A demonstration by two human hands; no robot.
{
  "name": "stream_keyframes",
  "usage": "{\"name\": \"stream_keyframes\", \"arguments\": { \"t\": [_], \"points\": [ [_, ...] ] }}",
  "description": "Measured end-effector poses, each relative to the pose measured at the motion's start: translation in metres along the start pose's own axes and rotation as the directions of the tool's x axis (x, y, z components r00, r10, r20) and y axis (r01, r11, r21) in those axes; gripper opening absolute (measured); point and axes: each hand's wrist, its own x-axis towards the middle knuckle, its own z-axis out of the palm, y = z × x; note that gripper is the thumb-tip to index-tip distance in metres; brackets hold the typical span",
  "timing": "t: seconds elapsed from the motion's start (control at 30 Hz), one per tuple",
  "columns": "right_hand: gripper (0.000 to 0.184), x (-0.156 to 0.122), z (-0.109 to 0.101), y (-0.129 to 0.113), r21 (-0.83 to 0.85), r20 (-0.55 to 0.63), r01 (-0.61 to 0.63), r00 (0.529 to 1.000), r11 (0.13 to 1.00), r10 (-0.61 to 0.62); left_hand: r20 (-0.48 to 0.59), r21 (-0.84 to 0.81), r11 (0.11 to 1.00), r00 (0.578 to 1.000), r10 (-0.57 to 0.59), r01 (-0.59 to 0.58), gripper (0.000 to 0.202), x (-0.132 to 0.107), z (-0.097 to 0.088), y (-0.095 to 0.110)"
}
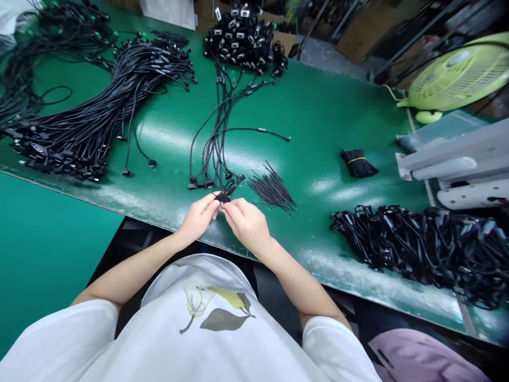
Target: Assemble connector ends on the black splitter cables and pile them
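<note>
A small folded bundle of black cable (225,196) is held up just over the near edge of the green table. My left hand (201,215) has its thumb and fingers closed on the bundle's left side. Pinched against the lower right of the same bundle are the fingers of my right hand (247,223); whether they also grip a thin tie is hidden. Just right of the bundle lies a loose pile of thin black twist ties (272,188). Several loose black cables (217,138) stretch away behind my hands, their plugs towards me.
A thick sheaf of long black cables (115,95) covers the table's left. Bundled cables with metal plugs (242,42) are heaped at the back. To the right are a banded bunch of ties (360,163), a row of coiled cables (417,244) and a green fan (461,74).
</note>
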Motion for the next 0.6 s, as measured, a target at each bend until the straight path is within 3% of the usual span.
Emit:
{"name": "stream_keyframes", "arguments": {
  "t": [0.07, 0.13, 0.2, 0.27, 0.37, 0.47, 0.53, 0.6],
  "points": [
    [0.030, 0.005, -0.001, 0.001, -0.153, 0.056, 0.139, 0.990, 0.978, -0.132, 0.008, 0.203, 0.977, 0.998, 0.063, -0.063, 0.031, 0.001, -0.003, -0.001],
    [0.031, 0.011, -0.005, 0.005, -0.208, 0.119, 0.325, 0.944, 0.922, -0.306, 0.079, 0.290, 0.956, 0.996, 0.031, -0.053, 0.024, 0.003, -0.006, -0.001],
    [0.032, 0.018, -0.012, 0.009, -0.223, 0.189, 0.495, 0.867, 0.840, -0.461, 0.172, 0.235, 0.970, 0.980, -0.097, 0.055, 0.021, 0.006, -0.011, -0.001],
    [0.031, 0.023, -0.021, 0.012, -0.227, 0.289, 0.614, 0.784, 0.756, -0.549, 0.282, 0.072, 0.972, 0.930, -0.235, 0.224, 0.022, 0.008, -0.014, -0.002],
    [0.031, 0.027, -0.030, 0.008, -0.197, 0.436, 0.706, 0.685, 0.681, -0.584, 0.444, -0.102, 0.883, 0.815, -0.371, 0.458, 0.023, 0.008, -0.016, -0.005],
    [0.031, 0.024, -0.032, -0.002, -0.191, 0.537, 0.764, 0.607, 0.616, -0.586, 0.507, -0.082, 0.822, 0.734, -0.452, 0.563, 0.020, 0.006, -0.011, -0.009],
    [0.030, 0.021, -0.029, -0.009, -0.223, 0.601, 0.791, 0.572, 0.570, -0.559, 0.493, -0.073, 0.819, 0.735, -0.466, 0.569, 0.014, 0.004, -0.006, -0.009],
    [0.029, 0.020, -0.025, -0.015, -0.275, 0.660, 0.785, 0.574, 0.555, -0.486, 0.456, -0.098, 0.832, 0.768, -0.450, 0.546, 0.006, 0.003, -0.001, -0.005]
  ]
}}
